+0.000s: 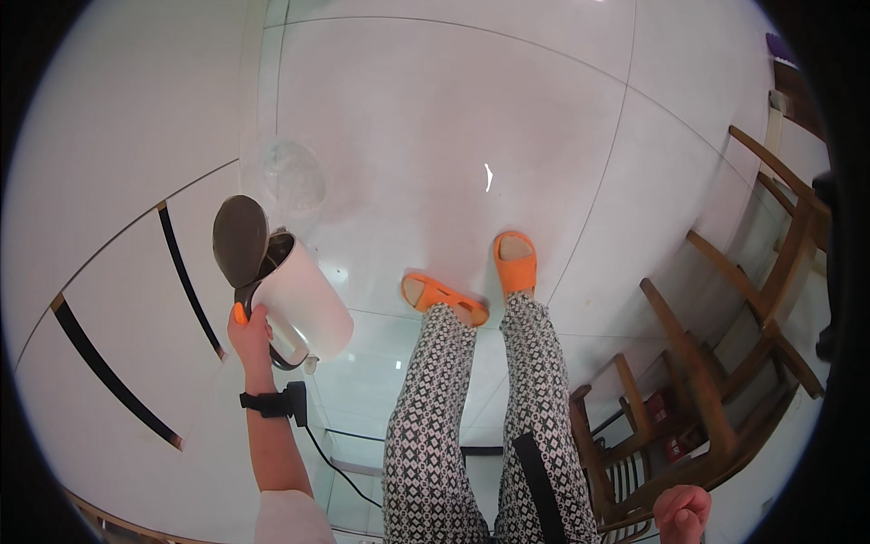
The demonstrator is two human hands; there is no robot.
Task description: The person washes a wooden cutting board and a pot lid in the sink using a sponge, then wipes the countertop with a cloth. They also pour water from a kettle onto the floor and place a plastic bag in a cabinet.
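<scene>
My left hand [251,336] is closed around the dark handle of a white electric kettle [309,296], holding it tilted beside the cabinet. The kettle's dark lid [241,241] is flipped up, and part of the dark interior shows; what it contains cannot be made out. The orange button on the handle lies by my thumb. A black strap with a small device and a cable is around my left wrist. At the lower right is my right hand [682,513], its fingers curled, with nothing visible in it.
White cabinet fronts with black handles [190,282] run along the left. Wooden chairs [693,360] stand on the right. A round translucent patch [294,178] shows on the glossy tiled floor [442,122] near the cabinet. My feet are in orange slippers [516,265].
</scene>
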